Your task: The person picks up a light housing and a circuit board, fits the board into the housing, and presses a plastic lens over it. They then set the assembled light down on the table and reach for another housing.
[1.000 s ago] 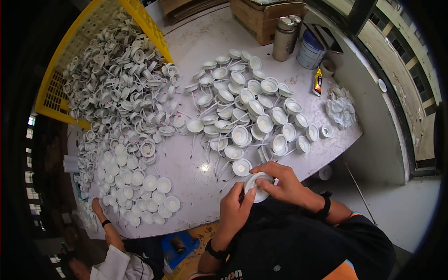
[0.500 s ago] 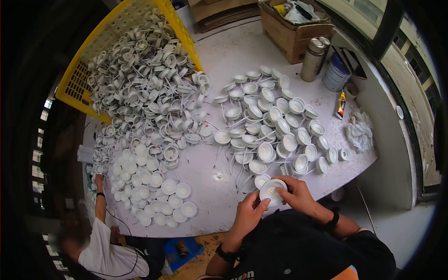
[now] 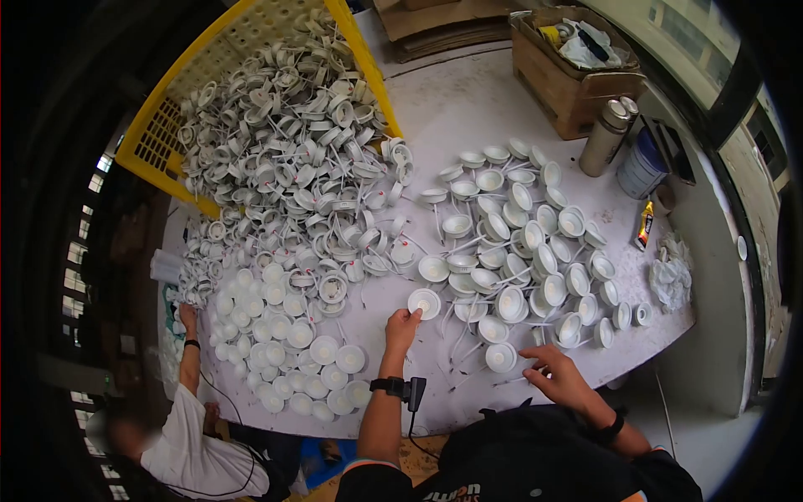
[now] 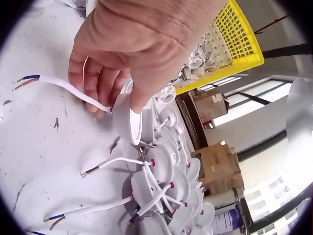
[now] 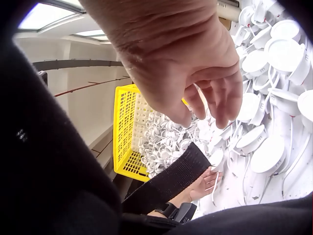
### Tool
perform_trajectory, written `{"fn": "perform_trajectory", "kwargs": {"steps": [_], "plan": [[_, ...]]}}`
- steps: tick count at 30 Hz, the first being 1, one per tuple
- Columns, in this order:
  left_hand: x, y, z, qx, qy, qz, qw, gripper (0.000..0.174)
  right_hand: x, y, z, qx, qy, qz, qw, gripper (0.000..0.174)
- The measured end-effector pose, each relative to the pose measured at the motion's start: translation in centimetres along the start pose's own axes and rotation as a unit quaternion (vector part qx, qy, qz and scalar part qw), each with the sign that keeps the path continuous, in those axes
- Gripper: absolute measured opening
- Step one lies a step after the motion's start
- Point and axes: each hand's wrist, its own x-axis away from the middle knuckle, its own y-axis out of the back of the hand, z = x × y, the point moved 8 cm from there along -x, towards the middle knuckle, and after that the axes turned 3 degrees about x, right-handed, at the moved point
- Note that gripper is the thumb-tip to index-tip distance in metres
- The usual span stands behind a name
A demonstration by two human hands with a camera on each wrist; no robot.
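My left hand pinches a round white LED downlight by its rim, thumb on its face, over the bare strip between two groups of lights. In the left wrist view, a white cable with stripped blue and brown ends trails from this downlight. Just right of the nearest downlight of the right-hand group hovers my right hand, holding nothing. Its fingers are loosely bent in the right wrist view.
A yellow crate lies tipped, spilling white fittings across the table. Face-up downlights cluster at front left, near another person's hand. Behind the right-hand group stand a cardboard box, a metal flask and a blue-white tub.
Both hands held the downlight before my body; the right has let go, and the left has carried it leftward and away from me. The head view has shifted, moving the table rightward in frame.
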Motion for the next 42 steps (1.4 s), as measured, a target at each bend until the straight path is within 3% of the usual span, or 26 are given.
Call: {"fn": "perform_trajectory", "kwargs": {"steps": [4, 6, 7, 9, 10, 11, 12, 16, 18, 20, 24, 26, 28, 30, 32, 34, 35, 37, 38, 40, 42], "plan": [[-0.2, -1.5, -0.7, -0.086, -0.029, 0.018, 0.996, 0.037, -0.6, -0.5, -0.1, 0.035, -0.013, 0.024, 0.999, 0.032], [0.1, -1.0, -3.2, -0.288, -0.139, -0.061, 0.946, 0.039, -1.0, -0.7, -0.1, 0.045, -0.006, 0.026, 0.999, 0.031], [0.0, -0.8, -3.6, -0.289, -0.137, -0.062, 0.946, 0.039, -1.2, -0.7, -0.1, 0.044, -0.006, 0.028, 0.999, 0.031], [0.3, 1.1, -6.3, -0.253, -0.223, -0.184, 0.923, 0.043, -1.6, -0.7, -0.1, 0.056, -0.004, 0.028, 0.998, 0.030], [-1.0, 1.5, -6.5, -0.254, -0.223, -0.185, 0.923, 0.043, -1.7, -0.7, -0.2, 0.055, -0.004, 0.028, 0.998, 0.030], [-3.1, 2.7, -5.8, -0.116, -0.185, -0.185, 0.958, 0.046, -1.8, -0.6, -0.4, 0.057, -0.009, 0.029, 0.998, 0.030], [-4.9, 3.5, -5.4, 0.025, -0.144, -0.181, 0.973, 0.048, -1.9, -0.6, -0.6, 0.061, -0.015, 0.029, 0.998, 0.030], [-7.7, 4.0, -10.3, 0.058, -0.068, -0.148, 0.985, 0.043, -2.1, 0.0, -0.2, 0.069, -0.013, 0.019, 0.997, 0.030], [-9.8, 2.6, -9.5, 0.058, -0.001, -0.062, 0.996, 0.036, -2.0, 0.1, 0.0, 0.066, -0.021, 0.020, 0.997, 0.031], [-10.4, 2.9, -9.3, 0.083, -0.019, -0.050, 0.995, 0.035, -1.8, 0.2, 0.1, 0.071, -0.006, 0.011, 0.997, 0.030], [-6.0, 4.8, -11.1, 0.151, -0.048, -0.015, 0.987, 0.030, -0.8, 0.1, -0.1, 0.058, -0.002, 0.004, 0.998, 0.031], [-1.4, 5.6, -12.8, 0.176, -0.057, 0.022, 0.982, 0.024, -0.7, -0.3, -0.4, 0.010, 0.002, 0.019, 1.000, 0.029], [5.0, 5.3, -15.4, 0.209, -0.120, 0.062, 0.968, 0.023, -0.5, -0.3, -0.5, -0.036, 0.000, 0.027, 0.999, 0.028], [11.5, 4.0, -16.5, 0.223, -0.153, 0.108, 0.957, 0.022, -0.6, -2.1, -0.3, -0.302, -0.082, 0.119, 0.942, 0.032], [17.3, 2.2, -16.1, 0.234, -0.174, 0.168, 0.942, 0.021, -0.3, -3.1, 1.6, -0.475, -0.088, 0.168, 0.860, 0.048], [21.4, 0.1, -15.7, 0.221, -0.205, 0.217, 0.928, 0.018, 0.5, -3.9, 4.6, -0.598, -0.071, 0.258, 0.756, 0.058], [22.5, -1.0, -14.9, 0.221, -0.201, 0.232, 0.926, 0.018, 0.6, -3.8, 4.2, -0.603, -0.074, 0.244, 0.756, 0.058], [24.1, -2.5, -13.5, 0.175, -0.190, 0.230, 0.938, 0.015, 1.8, -3.5, 6.8, -0.752, 0.012, 0.375, 0.541, 0.064], [24.6, -3.0, -12.9, 0.175, -0.189, 0.235, 0.937, 0.015, 2.3, -3.2, 7.0, -0.754, 0.013, 0.370, 0.542, 0.064], [24.8, -3.1, -11.8, 0.177, -0.191, 0.195, 0.946, 0.014, 2.5, -2.2, 4.6, -0.642, -0.148, 0.145, 0.738, 0.068], [25.0, -3.1, -11.9, 0.146, -0.198, 0.163, 0.956, 0.014, 3.3, -1.7, 4.5, -0.627, -0.158, 0.132, 0.752, 0.069]]}}
